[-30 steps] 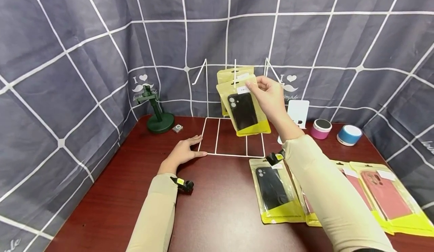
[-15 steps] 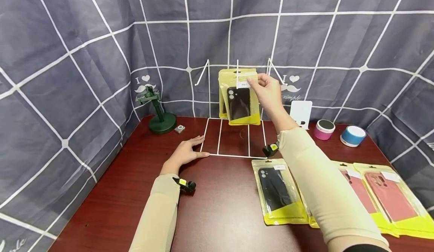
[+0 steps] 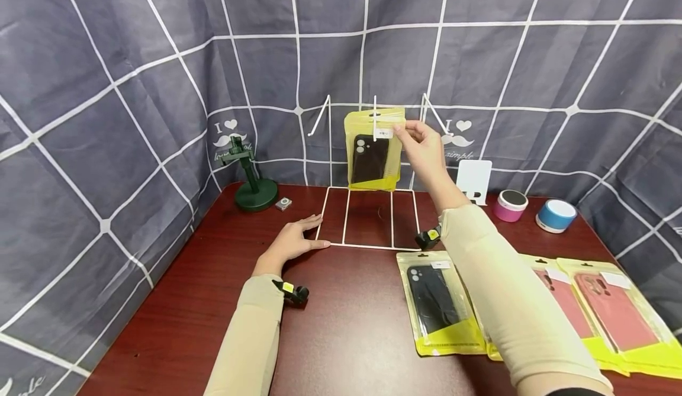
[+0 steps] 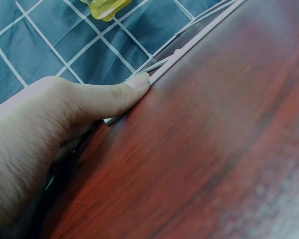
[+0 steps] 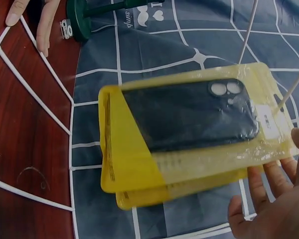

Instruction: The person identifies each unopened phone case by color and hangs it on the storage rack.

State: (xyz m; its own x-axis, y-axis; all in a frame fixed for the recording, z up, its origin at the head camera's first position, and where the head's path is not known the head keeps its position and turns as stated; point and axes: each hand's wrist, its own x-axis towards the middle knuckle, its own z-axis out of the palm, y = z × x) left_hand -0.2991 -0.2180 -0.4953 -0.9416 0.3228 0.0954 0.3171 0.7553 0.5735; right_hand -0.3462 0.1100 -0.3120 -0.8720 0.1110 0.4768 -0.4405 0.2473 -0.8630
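Front packet (image 3: 369, 160): on middle hook (image 3: 375, 118), left of right fingers (image 5: 277, 179), touching. Rear packet (image 5: 139, 198): directly behind. Wire rack (image 3: 373, 246): base on bench (image 3: 341, 325), right of left fingers (image 3: 309, 222), touching. Device (image 3: 283, 203), then holder (image 3: 254, 189): behind left fingers, leftward. Card stand (image 3: 473, 177), first speaker (image 3: 511, 206), second speaker (image 3: 556, 216): lower right of right fingers, in order. Flat packets (image 3: 434, 298): on bench, before and below right fingers.

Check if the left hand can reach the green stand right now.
Looks likely, yes: bare tabletop lies between the left hand and the green stand; the small silver gadget sits to one side. The hand would probably have to leave the white rack first.
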